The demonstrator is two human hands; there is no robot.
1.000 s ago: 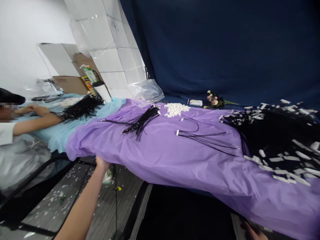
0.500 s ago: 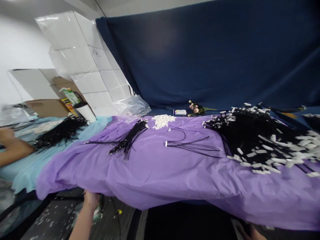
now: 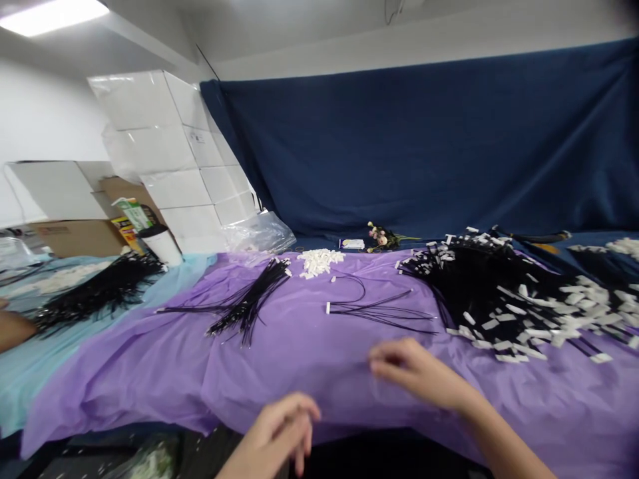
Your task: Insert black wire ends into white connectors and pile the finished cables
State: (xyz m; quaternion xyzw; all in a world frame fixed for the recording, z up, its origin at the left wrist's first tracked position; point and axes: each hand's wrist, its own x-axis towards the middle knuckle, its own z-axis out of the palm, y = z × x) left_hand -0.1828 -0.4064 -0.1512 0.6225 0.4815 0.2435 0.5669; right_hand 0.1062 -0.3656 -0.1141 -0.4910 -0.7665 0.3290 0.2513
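My left hand (image 3: 282,429) hovers at the front edge of the purple cloth (image 3: 299,352), its fingers loosely bent and apart, with nothing seen in them. Farther right, my right hand (image 3: 419,371) is over the cloth, thumb and fingers curved with a gap between them and nothing held. Beyond it lies a black wire harness (image 3: 379,310) with a white connector (image 3: 328,308) at its left end. Just behind is a single short black wire (image 3: 357,281). A bundle of loose black wires (image 3: 249,299) rests to the left, and a pile of small white connectors (image 3: 319,261) sits behind.
A large heap of black wire harnesses with white connectors (image 3: 519,293) covers the right side. At the back lie a flower sprig (image 3: 382,235) and a small packet (image 3: 351,244). White boxes (image 3: 150,150) are stacked at left, near another person's arm (image 3: 14,329).
Both hands have risen from below the table edge to above the cloth's front. The view has tilted up. The other person's arm has shifted left, partly out of view.
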